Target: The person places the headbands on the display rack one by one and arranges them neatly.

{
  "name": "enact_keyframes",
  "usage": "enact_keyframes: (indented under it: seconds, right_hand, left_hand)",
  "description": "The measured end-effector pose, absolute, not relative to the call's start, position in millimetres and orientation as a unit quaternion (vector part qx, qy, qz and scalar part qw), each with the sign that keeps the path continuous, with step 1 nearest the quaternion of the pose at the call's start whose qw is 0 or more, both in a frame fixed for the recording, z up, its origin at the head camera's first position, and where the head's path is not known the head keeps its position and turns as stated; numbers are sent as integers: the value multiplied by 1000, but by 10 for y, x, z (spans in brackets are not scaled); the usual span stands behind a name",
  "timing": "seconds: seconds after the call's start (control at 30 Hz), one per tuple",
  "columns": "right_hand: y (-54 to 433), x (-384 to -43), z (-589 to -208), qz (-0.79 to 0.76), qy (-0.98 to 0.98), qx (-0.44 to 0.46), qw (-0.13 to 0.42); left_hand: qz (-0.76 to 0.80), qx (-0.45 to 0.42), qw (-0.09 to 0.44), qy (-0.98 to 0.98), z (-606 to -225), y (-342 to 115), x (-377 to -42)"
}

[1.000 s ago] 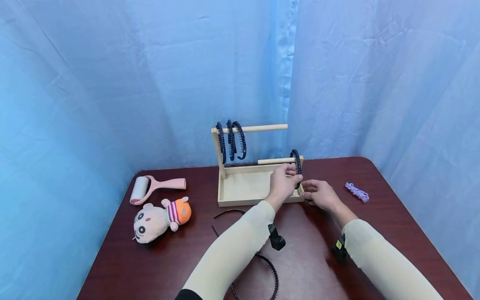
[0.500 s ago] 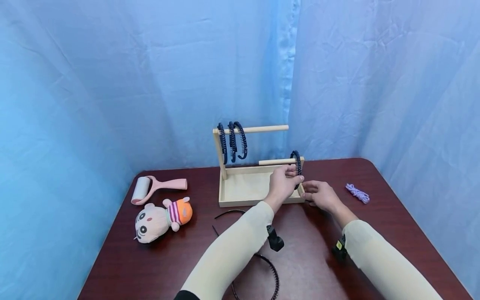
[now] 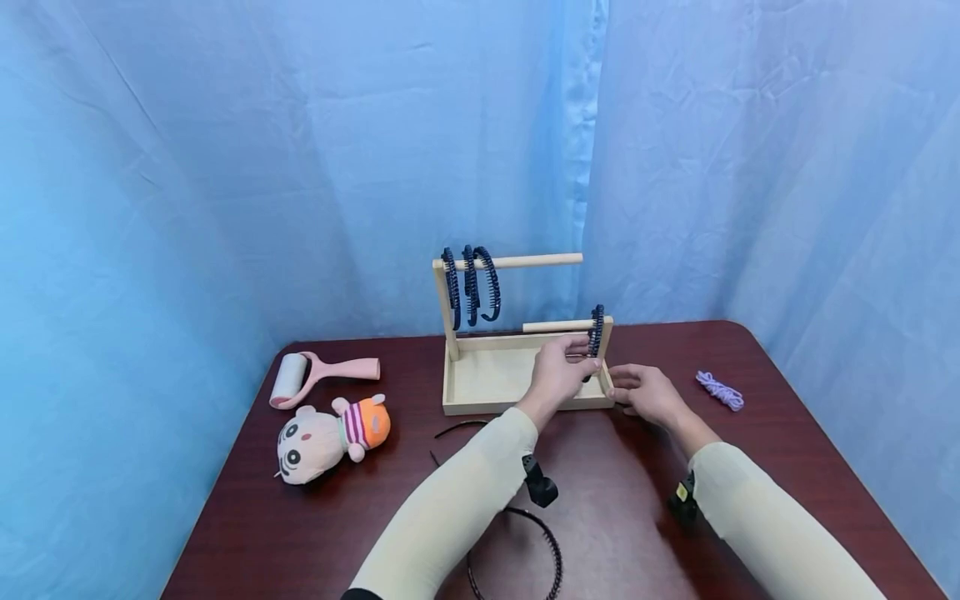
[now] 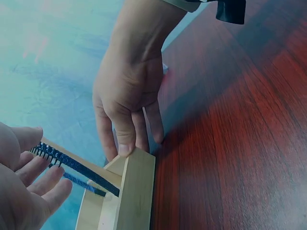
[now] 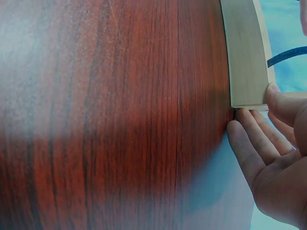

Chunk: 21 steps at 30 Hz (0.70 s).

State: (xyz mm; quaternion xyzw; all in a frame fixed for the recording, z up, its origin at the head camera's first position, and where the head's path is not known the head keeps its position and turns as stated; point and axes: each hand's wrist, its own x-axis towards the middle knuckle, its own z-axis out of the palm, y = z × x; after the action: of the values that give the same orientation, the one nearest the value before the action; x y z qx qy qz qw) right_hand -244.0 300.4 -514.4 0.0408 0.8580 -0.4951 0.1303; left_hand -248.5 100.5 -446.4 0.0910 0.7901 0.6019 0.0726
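On the short lower rod of a wooden rack [image 3: 525, 407] hangs a black toothed headband [image 3: 597, 321], near the right post. My left hand [image 3: 557, 372] pinches its lower part between thumb and fingers; the left wrist view shows the headband [image 4: 79, 165] running down into the tray part from that hand [image 4: 24, 191]. My right hand [image 3: 648, 393] holds the rack's front right corner. In the right wrist view, the thumb of that hand [image 5: 283, 177] lies on the rim and the fingers touch the outer side. More black headbands [image 3: 471, 287] hang on the upper rod.
Black headbands [image 3: 557, 550] lie on the dark red table [image 3: 615, 533], partly under my left forearm. To the left are a plush doll [image 3: 330, 437] and a pink-handled roller [image 3: 330, 372]. A purple cord bundle [image 3: 720, 391] lies right. Blue curtains [image 3: 375, 167] surround the table.
The headband in my left hand has turned from a slanted angle to nearly edge-on, and that hand has shifted slightly left of the right post. My right hand stays at the rack's corner.
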Motion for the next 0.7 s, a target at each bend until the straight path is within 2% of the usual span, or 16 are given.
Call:
enact_keyframes:
  seconds: [0.33, 0.7]
  right_hand:
    - [2974, -2403, -5123, -491, 861, 33, 131]
    - [2997, -2412, -5137, -480, 868, 39, 121]
  left_hand:
    - [588, 117, 86, 796, -4404, 818, -2466]
    - [570, 147, 87, 804, -4304, -101, -2360]
